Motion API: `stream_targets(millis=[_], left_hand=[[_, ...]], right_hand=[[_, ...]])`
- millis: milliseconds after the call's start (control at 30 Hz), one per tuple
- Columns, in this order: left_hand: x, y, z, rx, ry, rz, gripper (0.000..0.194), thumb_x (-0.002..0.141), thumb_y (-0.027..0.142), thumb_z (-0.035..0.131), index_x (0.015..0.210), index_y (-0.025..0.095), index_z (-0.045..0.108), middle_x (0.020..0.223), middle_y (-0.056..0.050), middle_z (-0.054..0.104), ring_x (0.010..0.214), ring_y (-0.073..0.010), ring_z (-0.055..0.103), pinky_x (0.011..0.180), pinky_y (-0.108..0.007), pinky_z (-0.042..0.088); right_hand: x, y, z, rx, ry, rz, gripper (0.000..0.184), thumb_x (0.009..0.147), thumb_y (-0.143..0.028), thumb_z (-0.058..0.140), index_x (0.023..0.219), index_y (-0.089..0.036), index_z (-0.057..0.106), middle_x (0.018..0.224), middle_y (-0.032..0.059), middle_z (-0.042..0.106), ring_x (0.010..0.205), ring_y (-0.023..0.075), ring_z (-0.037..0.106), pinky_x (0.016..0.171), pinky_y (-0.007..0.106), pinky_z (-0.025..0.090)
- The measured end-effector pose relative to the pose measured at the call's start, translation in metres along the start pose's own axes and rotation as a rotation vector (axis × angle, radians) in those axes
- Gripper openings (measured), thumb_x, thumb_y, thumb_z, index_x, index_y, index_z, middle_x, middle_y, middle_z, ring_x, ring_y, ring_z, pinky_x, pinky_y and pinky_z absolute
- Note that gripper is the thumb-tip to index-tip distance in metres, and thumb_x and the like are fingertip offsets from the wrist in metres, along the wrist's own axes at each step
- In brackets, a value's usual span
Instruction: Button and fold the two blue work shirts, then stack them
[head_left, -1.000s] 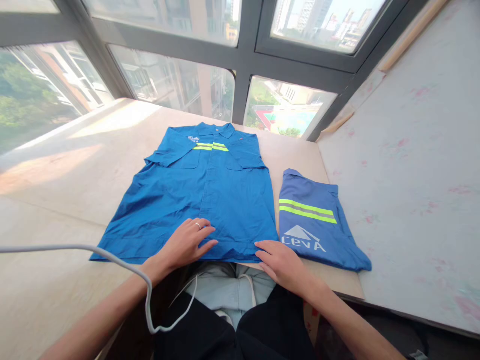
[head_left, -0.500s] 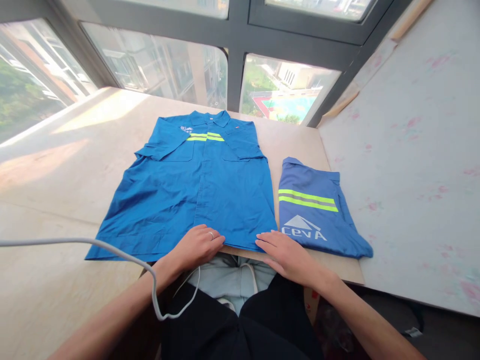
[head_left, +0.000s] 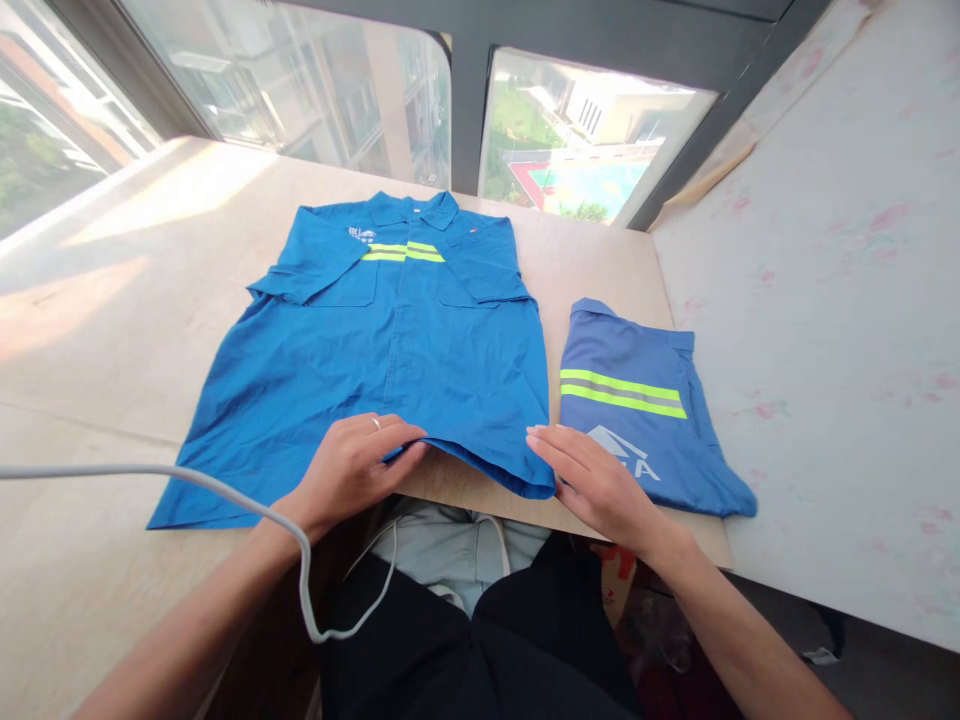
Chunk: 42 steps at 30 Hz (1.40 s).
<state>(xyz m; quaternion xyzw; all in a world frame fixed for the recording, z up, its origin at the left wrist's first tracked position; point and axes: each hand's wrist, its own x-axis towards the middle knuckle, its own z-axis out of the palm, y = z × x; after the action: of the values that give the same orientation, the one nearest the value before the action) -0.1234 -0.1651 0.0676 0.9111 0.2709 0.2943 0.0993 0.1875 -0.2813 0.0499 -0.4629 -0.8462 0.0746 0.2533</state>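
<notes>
A blue work shirt (head_left: 352,350) with yellow-and-grey reflective strips lies front up, collar toward the window and sleeves folded across its chest. My left hand (head_left: 360,460), with a ring on one finger, is closed on the middle of the bottom hem, thumb below and fingers on top. My right hand (head_left: 592,480) pinches the hem's right corner. Between my hands the hem is raised in a curve off the table edge. To the right, a folded blue garment (head_left: 630,350) with a reflective band and a white logo lies close to my right hand, which partly covers the logo.
A pale tabletop (head_left: 97,350) reaches to the framed window (head_left: 465,120). The flower-patterned wall (head_left: 825,400) borders it on the right. A white cable (head_left: 225,490) hangs across my left forearm. A box (head_left: 616,585) is partly visible below the table.
Both hands have lifted the shirt's bottom hem, the left moving up and leftward. The hem between them now bows up from the table. The view has tilted down slightly.
</notes>
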Motion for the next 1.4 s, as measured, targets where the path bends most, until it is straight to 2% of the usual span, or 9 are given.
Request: stream_targets(millis=[267,467,600,733,900,1000,1133,1267,1400], left_hand=[[-0.005,0.005,-0.001,0.078,-0.074,0.055,0.016,0.095,0.022,0.054,0.087,0.019,0.067,0.073,0.001,0.070,0.063,-0.0121,0.064,0.061,-0.025,0.048],[-0.042,0.006,0.002,0.095,-0.164,0.027,0.015,0.095,0.019,0.053,0.091,0.019,0.067,0.082,-0.001,0.073,0.071,-0.0134,0.067,0.069,-0.027,0.051],[-0.068,0.007,0.008,0.162,-0.191,0.014,0.014,0.093,0.019,0.056,0.100,0.018,0.069,0.104,-0.008,0.074,0.097,-0.0203,0.070,0.085,-0.033,0.053],[-0.095,0.001,0.008,0.229,-0.242,-0.034,0.039,0.089,0.020,0.059,0.128,0.018,0.062,0.136,-0.014,0.063,0.130,-0.0297,0.056,0.105,-0.045,0.048],[-0.140,-0.023,-0.010,0.314,-0.310,-0.199,0.073,0.072,0.000,0.047,0.143,0.019,0.052,0.150,-0.013,0.049,0.144,-0.0296,0.040,0.119,-0.049,0.035],[-0.164,-0.039,-0.028,0.362,-0.331,-0.268,0.074,0.069,0.001,0.044,0.140,0.020,0.056,0.150,-0.013,0.050,0.142,-0.0304,0.042,0.118,-0.052,0.037],[-0.180,-0.054,-0.053,0.343,-0.273,-0.244,0.046,0.085,0.012,0.047,0.125,0.025,0.066,0.134,-0.009,0.065,0.126,-0.0278,0.061,0.104,-0.044,0.052],[-0.179,-0.056,-0.072,0.392,-0.164,-0.230,0.027,0.093,0.017,0.050,0.110,0.024,0.070,0.108,-0.005,0.077,0.096,-0.0242,0.074,0.085,-0.038,0.059],[-0.169,-0.050,-0.087,0.415,-0.023,-0.361,0.019,0.094,0.019,0.055,0.102,0.023,0.071,0.094,0.001,0.078,0.085,-0.0215,0.074,0.081,-0.036,0.060]], right_hand=[[0.011,0.005,-0.007,0.108,0.162,-0.031,0.051,0.088,0.002,0.052,0.132,-0.022,0.061,0.118,0.0118,0.072,0.109,0.0234,0.068,0.089,0.040,0.058],[0.002,0.017,-0.009,0.110,0.206,-0.051,0.055,0.083,0.004,0.056,0.131,-0.022,0.063,0.110,0.0090,0.075,0.101,0.0230,0.071,0.086,0.041,0.059],[0.000,0.018,-0.007,0.084,0.252,0.021,0.048,0.085,0.001,0.056,0.125,-0.024,0.067,0.101,0.0063,0.076,0.092,0.0221,0.073,0.080,0.039,0.060],[0.001,0.018,-0.009,0.100,0.290,0.120,0.039,0.089,-0.005,0.054,0.117,-0.026,0.070,0.098,0.0047,0.077,0.090,0.0220,0.073,0.078,0.038,0.061],[-0.008,0.030,-0.017,-0.005,0.316,0.131,0.036,0.087,-0.006,0.059,0.113,-0.027,0.072,0.098,0.0040,0.077,0.089,0.0230,0.073,0.081,0.040,0.060],[-0.014,0.039,-0.022,-0.082,0.344,0.121,0.035,0.085,-0.004,0.063,0.111,-0.026,0.073,0.097,0.0046,0.076,0.088,0.0234,0.073,0.083,0.041,0.059],[-0.018,0.048,-0.025,-0.081,0.367,0.124,0.032,0.085,-0.005,0.066,0.109,-0.023,0.073,0.100,0.0063,0.076,0.091,0.0243,0.073,0.084,0.042,0.058],[-0.014,0.052,-0.024,-0.088,0.368,0.108,0.024,0.085,-0.009,0.068,0.104,-0.022,0.075,0.099,0.0059,0.076,0.089,0.0240,0.073,0.083,0.041,0.059],[-0.004,0.052,-0.023,-0.102,0.415,0.125,0.020,0.086,-0.014,0.070,0.103,-0.025,0.075,0.095,0.0035,0.077,0.085,0.0240,0.073,0.081,0.040,0.059]])
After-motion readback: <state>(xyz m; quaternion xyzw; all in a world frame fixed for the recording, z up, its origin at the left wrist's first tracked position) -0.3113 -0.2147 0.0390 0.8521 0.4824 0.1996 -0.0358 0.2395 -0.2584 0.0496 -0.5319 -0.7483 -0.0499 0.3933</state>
